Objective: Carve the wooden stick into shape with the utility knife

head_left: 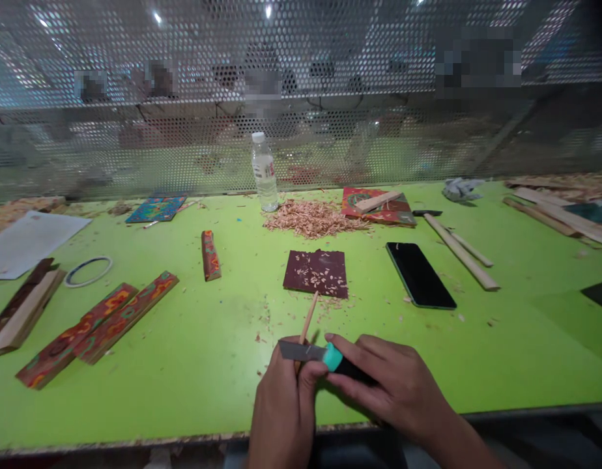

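The left hand [284, 394] is closed around the lower part of a thin wooden stick [309, 319], which slants up and away over the bench [223, 352], its far end at the near edge of the chip-strewn dark sheet [316, 270]. The stick looks light, stiff and dry, likely to snap if bent; a hold low down, near the cut, should steady it best. Across it lies the blade of a knife [331, 357], thin and probably brittle sideways, so only the black handle suits gripping. The right hand [399, 378] wraps that handle, fingers curled, close beside the left thumb.
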Motion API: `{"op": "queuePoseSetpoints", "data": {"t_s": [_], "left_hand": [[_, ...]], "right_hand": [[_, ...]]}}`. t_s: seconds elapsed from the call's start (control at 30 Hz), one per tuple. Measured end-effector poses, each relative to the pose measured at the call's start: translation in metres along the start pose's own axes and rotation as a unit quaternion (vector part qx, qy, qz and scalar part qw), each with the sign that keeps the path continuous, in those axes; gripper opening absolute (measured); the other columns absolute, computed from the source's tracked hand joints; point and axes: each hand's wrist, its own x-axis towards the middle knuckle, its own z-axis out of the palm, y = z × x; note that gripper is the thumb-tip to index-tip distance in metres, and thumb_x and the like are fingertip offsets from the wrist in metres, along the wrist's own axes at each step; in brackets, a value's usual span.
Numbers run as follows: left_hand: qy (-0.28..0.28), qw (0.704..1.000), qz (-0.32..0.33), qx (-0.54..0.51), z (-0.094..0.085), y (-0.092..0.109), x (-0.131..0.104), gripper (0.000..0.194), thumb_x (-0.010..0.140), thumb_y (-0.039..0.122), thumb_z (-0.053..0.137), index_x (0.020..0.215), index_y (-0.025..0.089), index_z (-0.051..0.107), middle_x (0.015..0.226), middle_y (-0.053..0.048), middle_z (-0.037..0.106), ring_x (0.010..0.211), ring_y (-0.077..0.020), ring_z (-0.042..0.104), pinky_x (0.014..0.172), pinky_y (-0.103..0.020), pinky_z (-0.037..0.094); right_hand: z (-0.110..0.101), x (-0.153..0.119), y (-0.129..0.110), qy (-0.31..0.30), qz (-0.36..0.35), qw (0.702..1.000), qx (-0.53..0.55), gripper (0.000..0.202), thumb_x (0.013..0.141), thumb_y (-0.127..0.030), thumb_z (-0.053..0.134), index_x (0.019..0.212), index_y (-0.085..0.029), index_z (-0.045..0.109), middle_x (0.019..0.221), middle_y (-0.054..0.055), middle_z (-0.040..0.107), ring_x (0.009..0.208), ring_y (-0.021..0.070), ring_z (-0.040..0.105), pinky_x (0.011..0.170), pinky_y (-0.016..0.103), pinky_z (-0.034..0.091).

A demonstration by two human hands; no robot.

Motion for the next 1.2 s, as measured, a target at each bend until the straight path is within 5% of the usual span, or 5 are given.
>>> {"op": "queuePoseSetpoints", "data": {"t_s": [0.43, 0.7, 0.83, 1.0, 1.2], "left_hand": [[0.024, 0.999, -0.016, 0.029, 0.002, 0.004, 0.001, 0.033, 0.105, 0.051, 0.049, 0.093, 0.026, 0.066, 0.084, -0.005, 0.074, 0.081, -0.0275, 0.071, 0.075, -0.036, 0.052], [0.004, 0.999, -0.033, 0.036, 0.001, 0.009, 0.003, 0.033, 0.105, 0.050, 0.050, 0.084, 0.026, 0.055, 0.074, 0.000, 0.068, 0.070, -0.0222, 0.066, 0.064, -0.030, 0.041], [-0.004, 0.999, -0.027, 0.029, -0.001, 0.014, 0.002, 0.033, 0.105, 0.052, 0.044, 0.091, 0.026, 0.059, 0.079, -0.001, 0.069, 0.071, -0.0225, 0.066, 0.066, -0.031, 0.043], [-0.007, 1.000, -0.011, -0.020, -0.004, 0.018, 0.001, 0.038, 0.109, 0.044, 0.033, 0.121, 0.026, 0.064, 0.110, -0.007, 0.069, 0.101, -0.0254, 0.067, 0.088, -0.038, 0.048], [-0.057, 0.997, -0.039, -0.038, -0.012, 0.009, 0.001, 0.029, 0.103, 0.050, 0.052, 0.109, 0.024, 0.061, 0.085, -0.001, 0.069, 0.076, -0.0222, 0.064, 0.070, -0.031, 0.044]], "right_hand": [[0.003, -0.006, -0.003, 0.040, 0.006, 0.998, -0.044, 0.035, 0.109, -0.040, 0.058, 0.132, -0.016, 0.070, 0.071, -0.001, 0.065, 0.058, 0.0155, 0.063, 0.054, 0.028, 0.046], [-0.002, -0.013, 0.006, 0.124, 0.104, 0.986, -0.046, 0.044, 0.108, -0.031, 0.061, 0.151, -0.025, 0.057, 0.085, 0.003, 0.076, 0.068, 0.0179, 0.071, 0.066, 0.027, 0.054], [0.001, -0.016, 0.006, 0.107, 0.108, 0.988, -0.020, 0.038, 0.108, -0.034, 0.061, 0.145, -0.023, 0.062, 0.085, 0.004, 0.076, 0.067, 0.0166, 0.071, 0.064, 0.025, 0.053], [0.006, -0.016, 0.008, 0.076, 0.090, 0.993, 0.018, 0.033, 0.108, -0.036, 0.061, 0.136, -0.020, 0.066, 0.084, 0.003, 0.074, 0.065, 0.0147, 0.070, 0.062, 0.025, 0.053], [0.002, -0.011, 0.007, 0.028, 0.050, 0.998, 0.033, 0.034, 0.108, -0.037, 0.061, 0.133, -0.016, 0.067, 0.076, 0.001, 0.068, 0.061, 0.0140, 0.066, 0.055, 0.024, 0.049]]}}
